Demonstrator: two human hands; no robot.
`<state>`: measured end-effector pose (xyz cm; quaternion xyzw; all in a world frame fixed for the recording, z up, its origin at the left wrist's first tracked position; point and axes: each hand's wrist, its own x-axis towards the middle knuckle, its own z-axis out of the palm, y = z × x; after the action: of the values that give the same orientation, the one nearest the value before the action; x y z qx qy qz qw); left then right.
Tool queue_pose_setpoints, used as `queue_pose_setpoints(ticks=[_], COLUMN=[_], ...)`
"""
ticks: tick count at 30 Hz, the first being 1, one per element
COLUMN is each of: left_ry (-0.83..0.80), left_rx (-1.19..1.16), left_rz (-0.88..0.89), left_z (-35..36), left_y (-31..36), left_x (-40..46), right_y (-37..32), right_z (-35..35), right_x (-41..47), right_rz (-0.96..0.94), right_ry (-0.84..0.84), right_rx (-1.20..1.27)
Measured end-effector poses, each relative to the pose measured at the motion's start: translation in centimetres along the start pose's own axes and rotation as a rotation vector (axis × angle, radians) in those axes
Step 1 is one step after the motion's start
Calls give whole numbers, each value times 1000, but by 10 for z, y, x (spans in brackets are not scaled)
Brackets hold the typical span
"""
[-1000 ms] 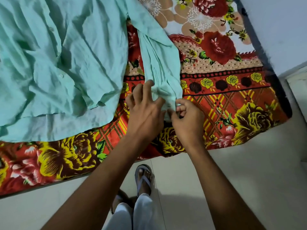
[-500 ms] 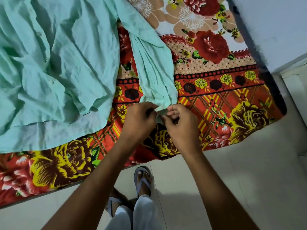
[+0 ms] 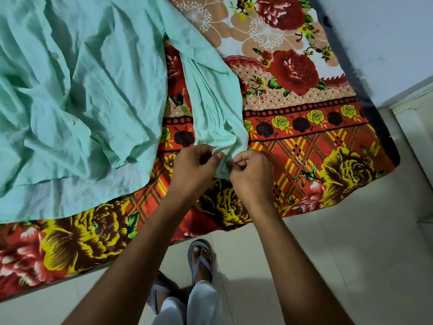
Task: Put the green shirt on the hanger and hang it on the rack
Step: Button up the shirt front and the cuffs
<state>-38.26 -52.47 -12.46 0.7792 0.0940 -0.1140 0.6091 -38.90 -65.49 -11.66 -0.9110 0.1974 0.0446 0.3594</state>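
Observation:
The green shirt (image 3: 77,95) lies spread and wrinkled over the left part of the bed, buttons showing down its front. One long sleeve (image 3: 210,99) runs down toward me. My left hand (image 3: 194,167) and my right hand (image 3: 253,174) sit side by side at the sleeve's cuff (image 3: 222,148), each pinching the fabric between thumb and curled fingers. The cuff's end is partly hidden behind my fingers. No hanger or rack is in view.
A floral bedsheet (image 3: 304,148) in red, yellow and brown covers the bed, whose edge runs diagonally above my feet. Pale tiled floor (image 3: 339,266) lies below and to the right. A grey wall (image 3: 386,31) and a white ledge (image 3: 417,118) stand at the right.
My left hand went from lying flat on the cuff to pinching it beside my right hand. The camera view shifted slightly; both hands stay at the cuff.

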Motion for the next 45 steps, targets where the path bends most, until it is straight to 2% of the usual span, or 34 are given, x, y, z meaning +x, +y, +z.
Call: queue_pose_setpoints(ticks=[8,16,20,24,29,35,41,45], left_ry=[8,10,-53,-151,-76,1,-22,-54], left_rx=[-33,39,92,-48,150,159,80,96], left_rz=[28,54,80,-26,100,91,-42,-130], left_z=[8,6,4,-3,-5,-2,1,7], left_y=[0,1,3,9,10,11,11,12], left_x=[-4,-3,-4,-1,4,6,9,15], right_y=[1,3,6,11,14,14,17,18], right_z=[-5,-3,-3,-5,-7,-11,-7,-3], right_x=[-10,-13,-12,-9,-8,-14,-12,-11], right_rz=[-109,-193,-236,-264,-256,-160,-108,-175], right_ry=[87,146,139,128,60,-35,77,93], right_rx=[204,245,225,204,328,548,466,348])
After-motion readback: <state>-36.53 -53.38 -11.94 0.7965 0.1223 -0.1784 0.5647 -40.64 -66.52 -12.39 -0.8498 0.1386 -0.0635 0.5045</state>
